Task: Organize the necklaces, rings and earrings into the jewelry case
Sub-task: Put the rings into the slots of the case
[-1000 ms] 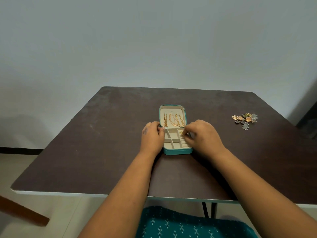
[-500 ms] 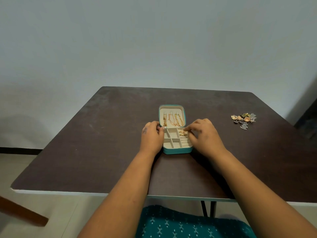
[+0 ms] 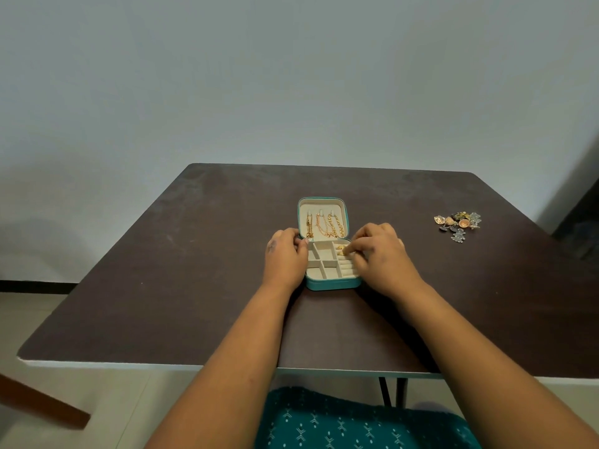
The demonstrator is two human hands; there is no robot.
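A small teal jewelry case (image 3: 334, 282) lies open at the middle of the dark table. Three gold necklaces (image 3: 324, 225) hang inside its raised lid. My left hand (image 3: 285, 257) grips the case's left edge, fingers curled at the hinge corner. My right hand (image 3: 379, 254) sits over the case's right side, with thumb and fingertips pinching a gold ring (image 3: 342, 252) at the ring slots. Another gold ring (image 3: 341, 247) sits in the slot just behind it. A heap of earrings (image 3: 457, 223) lies on the table far to the right.
The dark table (image 3: 194, 270) has its front edge close to my lap. A wooden bar (image 3: 42, 403) shows at the lower left below the table. The wall stands right behind the far edge.
My right hand has slid its fingertips further onto the ring slots and now pinches a ring there. The left hand has stayed on the case.
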